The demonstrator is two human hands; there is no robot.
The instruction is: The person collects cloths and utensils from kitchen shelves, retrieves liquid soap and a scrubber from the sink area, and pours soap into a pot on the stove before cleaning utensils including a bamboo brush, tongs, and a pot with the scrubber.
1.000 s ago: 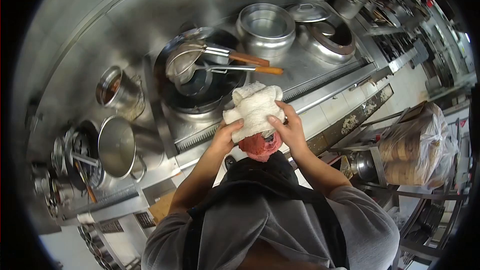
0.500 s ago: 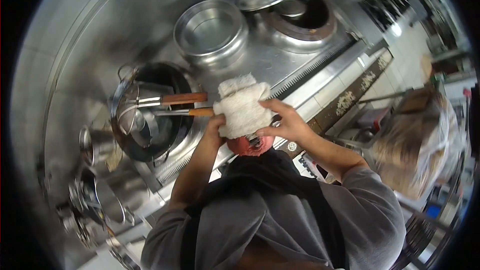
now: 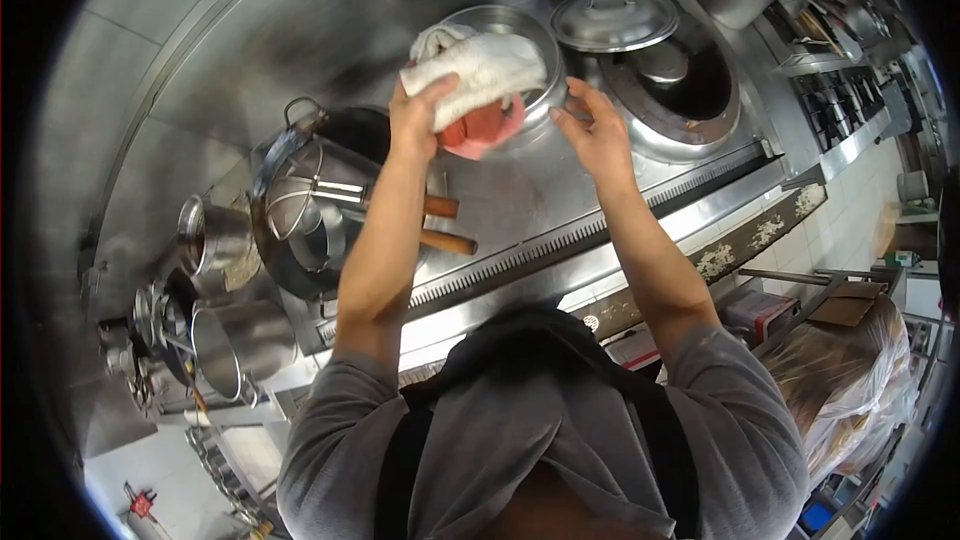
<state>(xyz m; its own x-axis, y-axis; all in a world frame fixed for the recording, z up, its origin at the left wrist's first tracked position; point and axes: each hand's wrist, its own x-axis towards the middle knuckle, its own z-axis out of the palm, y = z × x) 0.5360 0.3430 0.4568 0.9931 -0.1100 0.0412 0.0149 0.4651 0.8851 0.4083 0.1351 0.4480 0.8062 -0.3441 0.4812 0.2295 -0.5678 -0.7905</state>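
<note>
My left hand [image 3: 415,122] grips a folded white cloth [image 3: 495,65], raised over the steel stove top. Under the cloth hangs a pinkish-red piece [image 3: 478,130], blurred; I cannot tell its kind. Behind them stands a round steel pot [image 3: 548,40], partly covered by the cloth. My right hand [image 3: 600,135] is apart from the cloth, near the pot's right side, its thumb and fingers spread with nothing in them.
A wok [image 3: 290,275] with wooden-handled strainers lies at the left, near steel pots [image 3: 222,340]. A lid [image 3: 615,20] rests beside a burner opening [image 3: 690,85] at the back right. A vent grille [image 3: 520,255] runs along the stove's front.
Both hands have moved forward, away from my body. The white cloth and pinkish-red piece went with my left hand, over to the pot. My right hand has let go of the cloth.
</note>
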